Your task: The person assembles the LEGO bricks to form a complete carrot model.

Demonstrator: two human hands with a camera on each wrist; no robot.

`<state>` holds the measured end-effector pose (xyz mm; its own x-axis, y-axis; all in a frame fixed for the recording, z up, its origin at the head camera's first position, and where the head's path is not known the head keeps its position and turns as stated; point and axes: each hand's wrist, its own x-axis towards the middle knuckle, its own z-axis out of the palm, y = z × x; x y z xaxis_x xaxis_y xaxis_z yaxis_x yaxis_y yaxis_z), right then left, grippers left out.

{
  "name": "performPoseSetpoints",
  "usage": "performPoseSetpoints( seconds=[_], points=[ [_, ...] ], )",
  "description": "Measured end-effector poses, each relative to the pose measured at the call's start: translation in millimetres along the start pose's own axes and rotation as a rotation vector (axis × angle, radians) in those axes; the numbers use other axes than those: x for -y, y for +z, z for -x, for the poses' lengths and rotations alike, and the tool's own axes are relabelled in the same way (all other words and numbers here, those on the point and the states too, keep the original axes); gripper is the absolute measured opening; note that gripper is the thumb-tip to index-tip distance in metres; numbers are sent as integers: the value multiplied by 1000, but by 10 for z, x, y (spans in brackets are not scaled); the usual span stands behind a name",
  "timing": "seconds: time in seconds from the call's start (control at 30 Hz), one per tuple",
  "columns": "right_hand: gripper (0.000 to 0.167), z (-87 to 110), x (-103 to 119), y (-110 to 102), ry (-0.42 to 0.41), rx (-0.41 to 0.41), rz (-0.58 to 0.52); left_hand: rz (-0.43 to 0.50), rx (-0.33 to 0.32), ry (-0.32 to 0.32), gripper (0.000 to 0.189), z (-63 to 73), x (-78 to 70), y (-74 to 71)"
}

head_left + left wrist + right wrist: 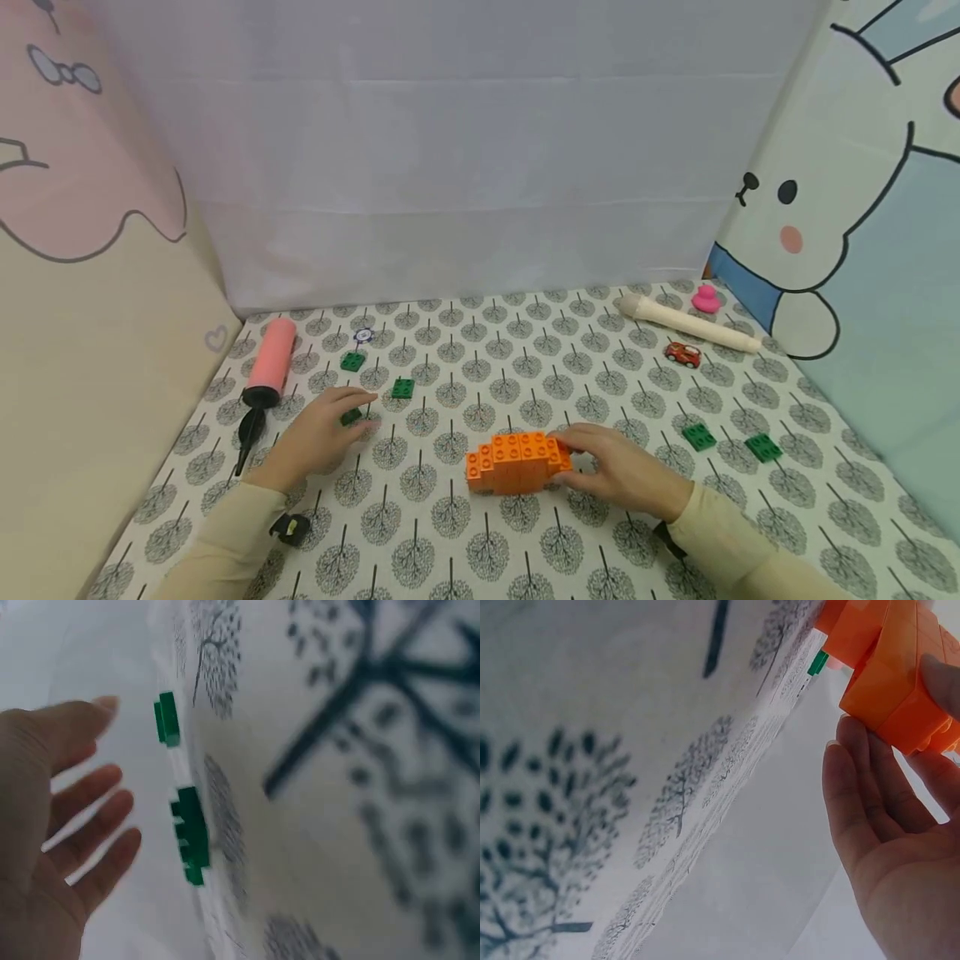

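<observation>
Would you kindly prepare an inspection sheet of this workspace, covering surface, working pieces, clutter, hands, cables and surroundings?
Surface: white cloth printed with grey trees, lying over the work area.
Job's things: orange stepped block of studded plastic bricks, in the right hand; five small green studded plastic bricks, scattered.
Clutter: pink cylinder with a black end; small round white-and-blue disc; long cream stick; red toy car; pink toy duck.
Hands: left hand holds nothing, near a green brick; right hand grips the orange block's end.
Cables: nothing seen.
Surroundings: pale plain sheet behind; cartoon-printed panels at both sides.
</observation>
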<state>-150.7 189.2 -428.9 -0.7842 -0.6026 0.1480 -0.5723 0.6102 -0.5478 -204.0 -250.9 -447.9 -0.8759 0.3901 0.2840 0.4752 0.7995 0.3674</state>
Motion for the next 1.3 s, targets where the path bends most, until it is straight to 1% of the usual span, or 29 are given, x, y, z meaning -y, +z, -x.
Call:
performPoseSetpoints(
  seconds=[0.07,0.13,0.2,0.43,0.53,0.7,0.87,0.93,1.03,1.1,1.2,1.3],
  points=[
    [45,3,0,2,-1,-2,-1,-35,22,-60,50,31,122,-29],
    [45,5,-1,3,-2,-2,-7,-36,46,-114,54,51,197,-61],
    [46,6,-3,2,0,-3,-4,-28,68,-144,56,61,248,-80],
    [48,4,2,0,12,2,0,-20,142,-196,57,66,304,-78],
    [49,5,9,-2,21,3,4,5,155,-225,56,63,299,-75],
    [50,8,16,-7,36,5,9,33,156,-246,54,52,286,-82],
    [49,8,21,-13,34,6,7,36,149,-247,51,27,282,-85],
    [49,5,22,-14,31,3,5,29,140,-235,48,16,285,-81],
    [48,2,23,-11,24,1,2,20,113,-219,44,12,287,-64],
    [48,1,23,-7,21,2,3,37,89,-207,42,23,263,-55],
    [48,3,21,-1,22,3,0,93,45,-179,39,38,173,-45],
    [47,4,16,4,26,2,-1,181,7,-142,38,37,6,-53]
  ],
)
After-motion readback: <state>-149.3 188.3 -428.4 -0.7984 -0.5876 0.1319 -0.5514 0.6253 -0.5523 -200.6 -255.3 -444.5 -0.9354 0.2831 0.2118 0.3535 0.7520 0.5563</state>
